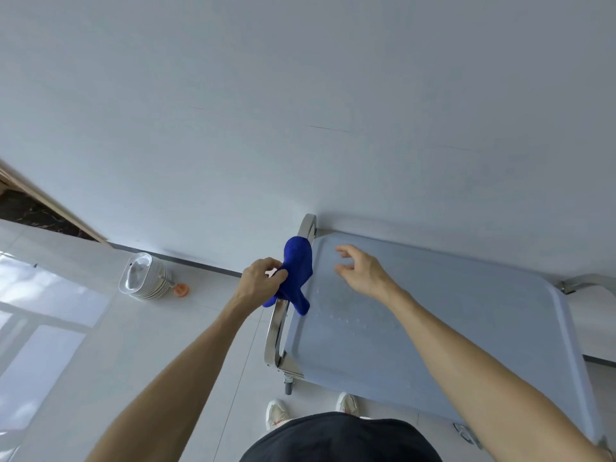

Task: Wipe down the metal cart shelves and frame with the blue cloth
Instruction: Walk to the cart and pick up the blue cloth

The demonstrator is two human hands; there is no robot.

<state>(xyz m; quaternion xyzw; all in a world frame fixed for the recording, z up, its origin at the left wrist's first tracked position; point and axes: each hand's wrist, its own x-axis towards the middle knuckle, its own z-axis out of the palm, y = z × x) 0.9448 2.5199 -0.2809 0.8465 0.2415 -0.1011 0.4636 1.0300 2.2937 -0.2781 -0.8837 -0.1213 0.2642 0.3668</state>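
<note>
1. Clamped in the left hand [261, 280]: the blue cloth [295, 271], bunched and draped over the chrome side handle [278, 323] at the cart's left end. Right hand [361, 271] spread and empty, hovering over the top shelf [433, 328].
2. Start with that grey-blue top shelf: flatten the cloth, sweep in long overlapping passes from the wall side toward the body.
3. Follow the raised rim and rounded corners next.
4. Wrap cloth round the handle tube, slide along its length.
5. Finish at the bracket and castor [288, 385], likely dirt traps.
6. Steady the cart with the free hand; may roll.
</note>
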